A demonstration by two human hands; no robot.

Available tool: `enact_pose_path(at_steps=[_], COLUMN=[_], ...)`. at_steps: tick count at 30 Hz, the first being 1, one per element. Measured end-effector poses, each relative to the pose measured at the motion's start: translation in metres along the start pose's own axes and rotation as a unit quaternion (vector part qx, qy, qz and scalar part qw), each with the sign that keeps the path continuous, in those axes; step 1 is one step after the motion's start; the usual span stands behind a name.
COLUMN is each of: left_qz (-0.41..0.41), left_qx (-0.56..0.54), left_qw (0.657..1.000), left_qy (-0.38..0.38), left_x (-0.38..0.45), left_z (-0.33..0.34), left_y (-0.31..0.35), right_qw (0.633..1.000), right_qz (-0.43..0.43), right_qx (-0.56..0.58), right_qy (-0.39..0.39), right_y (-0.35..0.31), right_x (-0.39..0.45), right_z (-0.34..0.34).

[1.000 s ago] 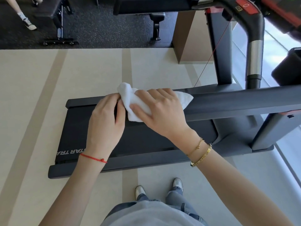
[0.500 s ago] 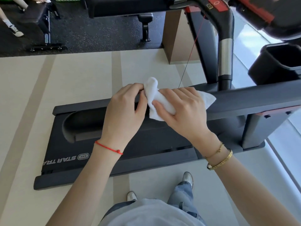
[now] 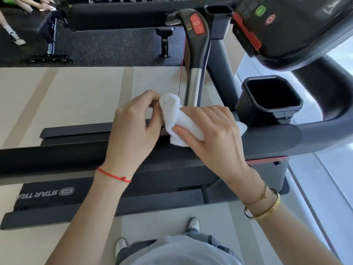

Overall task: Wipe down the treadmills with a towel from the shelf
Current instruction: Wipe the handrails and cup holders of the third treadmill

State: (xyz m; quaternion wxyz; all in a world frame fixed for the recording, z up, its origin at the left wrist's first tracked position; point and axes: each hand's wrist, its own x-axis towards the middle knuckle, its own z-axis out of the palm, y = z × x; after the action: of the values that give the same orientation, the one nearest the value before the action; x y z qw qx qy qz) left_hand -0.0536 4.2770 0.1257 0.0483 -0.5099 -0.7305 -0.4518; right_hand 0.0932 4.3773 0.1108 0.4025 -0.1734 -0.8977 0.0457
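White terry, bunched and rumpled, the towel (image 3: 178,119) sits between your two hands on the near handrail (image 3: 271,140) of the treadmill (image 3: 57,192). Your right hand (image 3: 214,136) wraps it, fingers curled over the top and thumb clamped underneath, so most of the cloth lies under your palm; a small corner peeks out past your knuckles toward the cup holder (image 3: 269,98). Your left hand (image 3: 133,129) pinches the puffed end that sticks up beyond your right fingertips, its fingers bent around the fold.

Just past your fingers rises the upright grip (image 3: 194,87), brushed metal below and glossy black plastic above with a red button. To the right of your right hand the rail runs on, smooth, matte grey and rounded, curving away under the console (image 3: 298,29). Left of your left hand the rail is bare dark plastic all the way to the frame's edge. Below your wrists lies the flat black belt (image 3: 168,175), its side strip printed with pale letters, and beyond your fingertips pale floor (image 3: 76,96).
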Motion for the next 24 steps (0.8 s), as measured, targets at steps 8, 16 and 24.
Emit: enact_pose_path(at_steps=[8, 16, 24], left_qz=[-0.002, -0.017, -0.045], left_qx=[0.014, 0.015, 0.065], left_qw=[1.0, 0.994, 0.987], left_qy=[-0.007, -0.109, -0.143], left_x=[0.032, 0.043, 0.055], left_z=[0.059, 0.138, 0.17], left_y=[0.051, 0.096, 0.107], right_qw=[0.992, 0.982, 0.959], right_qz=[-0.065, 0.094, 0.271], right_qx=[-0.076, -0.161, -0.083], right_qy=[0.077, -0.009, -0.032], right_y=[0.075, 0.173, 0.222], right_x=[0.022, -0.01, -0.017], right_z=[-0.072, -0.127, -0.139])
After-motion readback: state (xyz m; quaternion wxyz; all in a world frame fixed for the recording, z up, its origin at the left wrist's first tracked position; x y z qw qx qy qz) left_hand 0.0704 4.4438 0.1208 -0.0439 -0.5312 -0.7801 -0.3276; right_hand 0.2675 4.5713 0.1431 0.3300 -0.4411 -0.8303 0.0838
